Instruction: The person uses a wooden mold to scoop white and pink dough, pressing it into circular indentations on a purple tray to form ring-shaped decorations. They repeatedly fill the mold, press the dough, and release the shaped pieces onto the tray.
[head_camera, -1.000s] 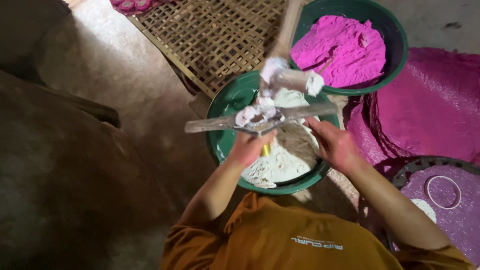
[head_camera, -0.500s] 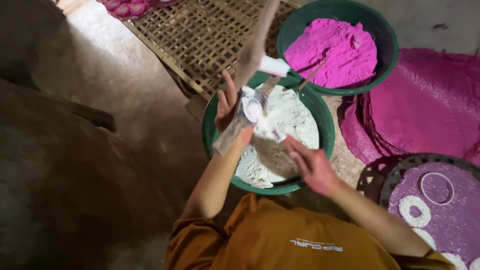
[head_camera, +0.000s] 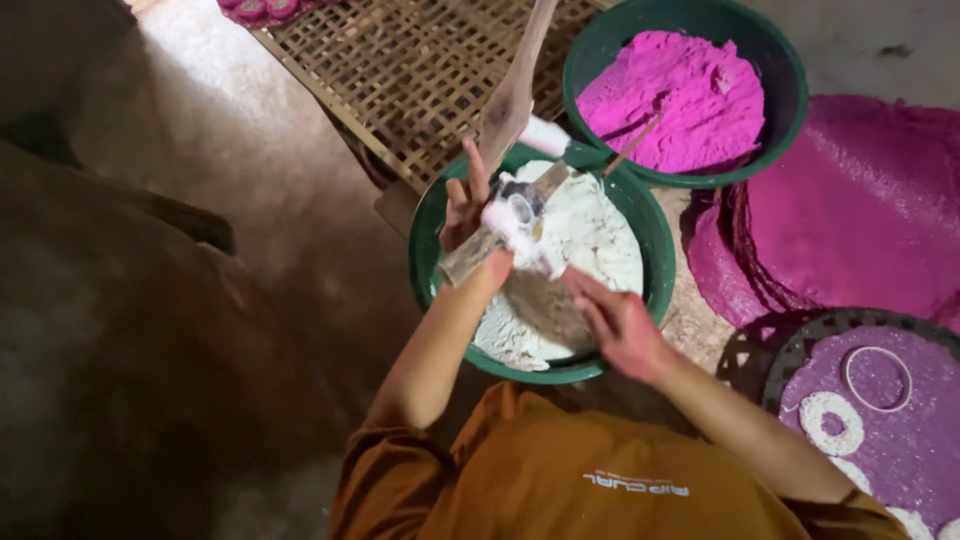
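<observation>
Your left hand (head_camera: 470, 215) stands over the left rim of the near green basin (head_camera: 425, 250), fingers clenched around a dough-caked tool (head_camera: 505, 228), a short tubular piece smeared white and tilted up toward the far right; its exact kind cannot be told. Your right hand (head_camera: 615, 325) lies lower right, fingers released and spread flat, just above the white dough (head_camera: 590, 235) in that basin and apparently not gripping anything. State of the work, as a judgement: the basin is well filled with white dough, with a scraped grey patch near your right hand, so plenty of dough is left to work; at near right a dark woven tray (head_camera: 790, 345) already carries white rings (head_camera: 830, 420) on a purple sheet (head_camera: 900, 440), so some pieces are done. Far right: a second green basin (head_camera: 780, 60) heaped with magenta dough (head_camera: 670, 95), a thin stick (head_camera: 640, 140) poking from it. Right: a stack of magenta sheets (head_camera: 850, 210). Far centre: a bamboo lattice rack (head_camera: 400, 70) and a wooden handle (head_camera: 515, 85) rising from the near basin. All stands on the floor (head_camera: 200, 130). No packages, labels or signs show; the only print is small pale lettering on your orange shirt (head_camera: 540, 480).
</observation>
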